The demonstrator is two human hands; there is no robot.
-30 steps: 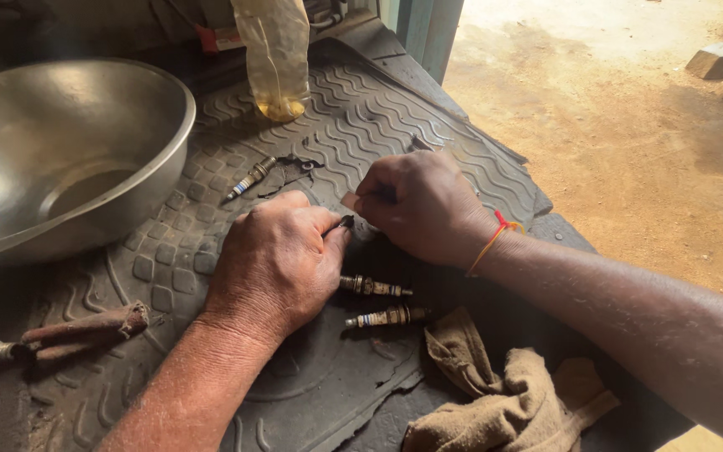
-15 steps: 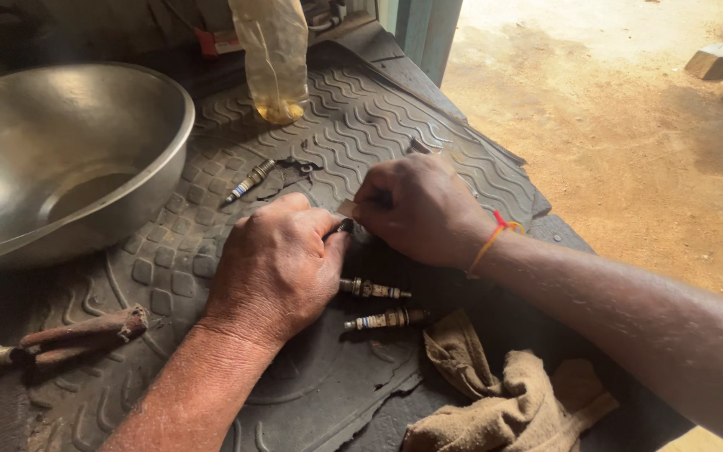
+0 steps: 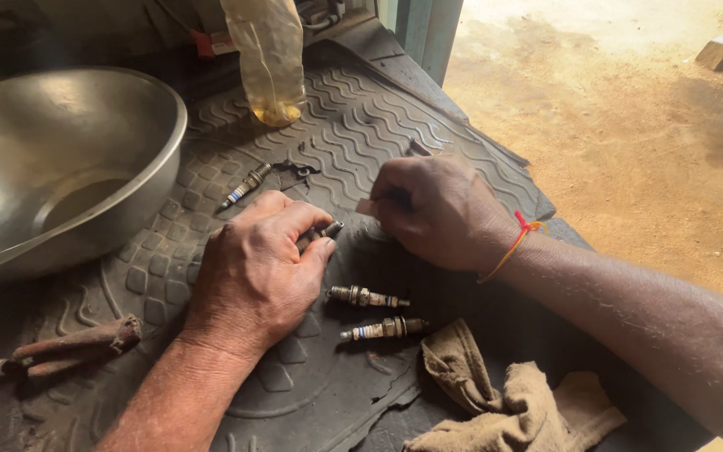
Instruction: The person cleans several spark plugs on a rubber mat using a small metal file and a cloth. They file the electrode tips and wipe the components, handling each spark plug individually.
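Metal bowl (image 3: 18,159): large, steel-grey, at 9 to 10 o'clock of the hands on the black rubber mat (image 3: 378,109); its inside shows only bare metal and a shine at the bottom.
Plastic bottle (image 3: 268,54): clear and crumpled, at 12 o'clock of the left hand, with a little yellow liquid pooled at its base.
Left hand (image 3: 253,276): knuckles up on the mat, its grip closed, thumb and forefinger pinching a spark plug (image 3: 321,232).
Held plug: only its metal tip shows, poking out at 2 o'clock from the fingertips; the rest is hidden inside the fist.
Right hand (image 3: 445,213): at 3 o'clock of the left hand, fingers curled shut on a small pale strip (image 3: 366,207) whose end sticks out toward 9 o'clock, near the plug's tip but apart from it.
Loose plugs: two spark plugs (image 3: 368,297) lie side by side at 4 o'clock of the left hand; another spark plug (image 3: 244,185) lies at 12 o'clock of it.
Rag (image 3: 512,402): tan, crumpled, at 5 o'clock.
Rusty tool (image 3: 69,343): at 8 o'clock, on the mat.
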